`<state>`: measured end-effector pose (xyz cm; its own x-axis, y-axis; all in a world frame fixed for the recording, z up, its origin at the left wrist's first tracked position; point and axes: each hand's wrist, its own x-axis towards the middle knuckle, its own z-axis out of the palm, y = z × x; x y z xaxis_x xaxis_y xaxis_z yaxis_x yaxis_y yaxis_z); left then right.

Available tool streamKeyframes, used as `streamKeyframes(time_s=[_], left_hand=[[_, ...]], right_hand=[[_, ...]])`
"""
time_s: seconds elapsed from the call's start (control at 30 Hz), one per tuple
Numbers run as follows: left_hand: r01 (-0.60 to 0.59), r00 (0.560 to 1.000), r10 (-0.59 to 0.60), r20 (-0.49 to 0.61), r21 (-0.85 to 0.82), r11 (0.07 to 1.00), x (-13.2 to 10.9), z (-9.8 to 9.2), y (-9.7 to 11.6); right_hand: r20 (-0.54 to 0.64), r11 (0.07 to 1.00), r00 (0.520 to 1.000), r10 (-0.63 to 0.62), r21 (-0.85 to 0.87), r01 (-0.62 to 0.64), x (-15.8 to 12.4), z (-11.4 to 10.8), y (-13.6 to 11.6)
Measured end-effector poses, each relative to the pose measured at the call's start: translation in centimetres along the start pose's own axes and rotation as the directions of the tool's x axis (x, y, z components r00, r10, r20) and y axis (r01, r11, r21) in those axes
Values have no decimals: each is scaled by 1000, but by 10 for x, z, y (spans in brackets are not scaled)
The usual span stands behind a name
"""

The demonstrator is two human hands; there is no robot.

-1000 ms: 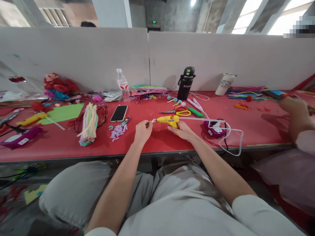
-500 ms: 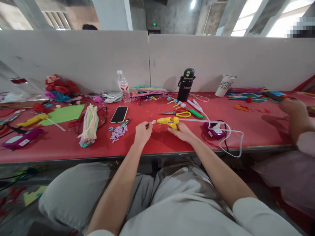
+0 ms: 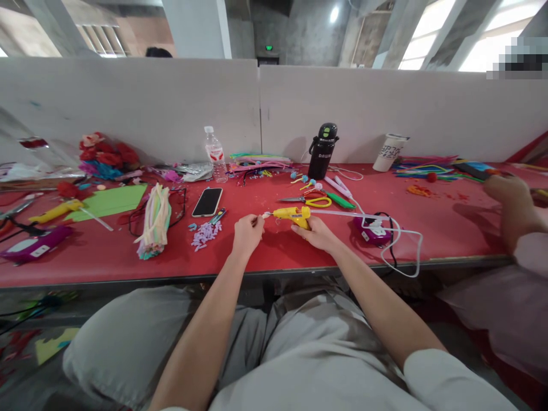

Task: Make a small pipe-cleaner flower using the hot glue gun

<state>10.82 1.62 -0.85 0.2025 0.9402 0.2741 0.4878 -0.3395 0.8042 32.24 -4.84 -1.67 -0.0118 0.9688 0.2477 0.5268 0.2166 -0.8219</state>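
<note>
My right hand (image 3: 314,233) is wrapped round the grip of a yellow glue gun (image 3: 290,214), whose nozzle points left above the red table (image 3: 278,251). My left hand (image 3: 247,233) is pinched shut on something small held right at the nozzle tip; I cannot make out what it is. A clear glue stick sticks out of the gun's back toward a purple power strip (image 3: 371,228) with a white cable (image 3: 405,251). A heap of small lilac pieces (image 3: 204,233) lies just left of my left hand.
A phone (image 3: 208,201), a pastel pipe-cleaner bundle (image 3: 153,222), yellow scissors (image 3: 310,200), a black flask (image 3: 323,150), a water bottle (image 3: 214,151) and a paper cup (image 3: 387,152) lie around. Another person's hand (image 3: 511,208) rests at the right. White partitions close the back.
Both hands and the glue gun keep their positions relative to each other. The view has tilted slightly, so everything sits a little lower in the picture.
</note>
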Motion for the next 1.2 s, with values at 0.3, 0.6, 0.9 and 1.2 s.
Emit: streamKeyframes(time_s=[0.3, 0.6, 0.9, 1.2], left_hand=[[14, 1000, -14, 3, -17, 1000, 1, -1, 0], [12, 999, -15, -30, -110, 994, 3, -2, -5], [13, 999, -35, -41, -456, 890, 9, -16, 2], [38, 991, 46, 124, -597, 801, 3, -6, 10]], right_hand=[[-2, 1000, 1000, -3, 3, 3, 0, 0, -1], [-49, 1000, 999, -6, -1, 6, 1, 2, 0], [-267, 972, 963, 41, -213, -100, 7, -29, 32], [-435, 962, 900, -24, -256, -97, -4, -39, 38]])
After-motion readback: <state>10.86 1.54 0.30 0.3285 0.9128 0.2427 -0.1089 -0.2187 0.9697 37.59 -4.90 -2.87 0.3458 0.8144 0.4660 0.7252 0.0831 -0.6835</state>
